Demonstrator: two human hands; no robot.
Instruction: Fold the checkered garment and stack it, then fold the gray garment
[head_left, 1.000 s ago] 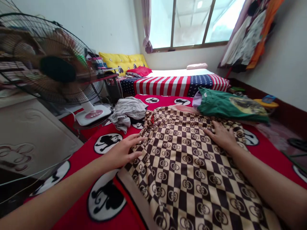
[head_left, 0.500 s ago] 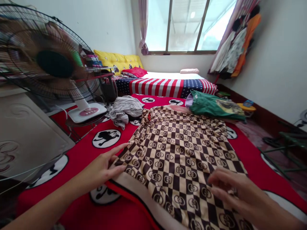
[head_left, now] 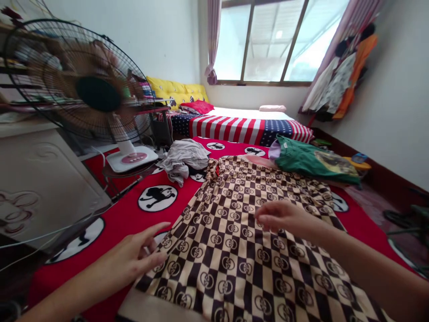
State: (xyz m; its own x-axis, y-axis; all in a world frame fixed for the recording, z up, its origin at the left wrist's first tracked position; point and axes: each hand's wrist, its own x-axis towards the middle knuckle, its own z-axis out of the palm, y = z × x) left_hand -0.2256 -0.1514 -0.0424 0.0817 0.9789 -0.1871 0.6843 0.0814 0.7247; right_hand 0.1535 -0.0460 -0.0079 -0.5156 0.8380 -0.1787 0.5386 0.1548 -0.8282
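A brown and cream checked garment (head_left: 241, 241) lies spread flat on a red blanket (head_left: 130, 214) with black and white round prints. My left hand (head_left: 134, 255) rests at the garment's left edge, fingers apart, fingertips touching the cloth. My right hand (head_left: 284, 217) hovers over the middle of the garment, fingers loosely together and pointing left, with nothing visibly in it.
A running standing fan (head_left: 90, 85) is at the left on a white base (head_left: 132, 158). A crumpled grey cloth (head_left: 184, 158) and a green folded garment (head_left: 311, 161) lie beyond. A striped mattress (head_left: 244, 127) sits under the window. Clothes hang at the right wall.
My right hand lifted off the garment's far right part, drew back, then came over its middle. My left hand slid down along the left edge towards me.
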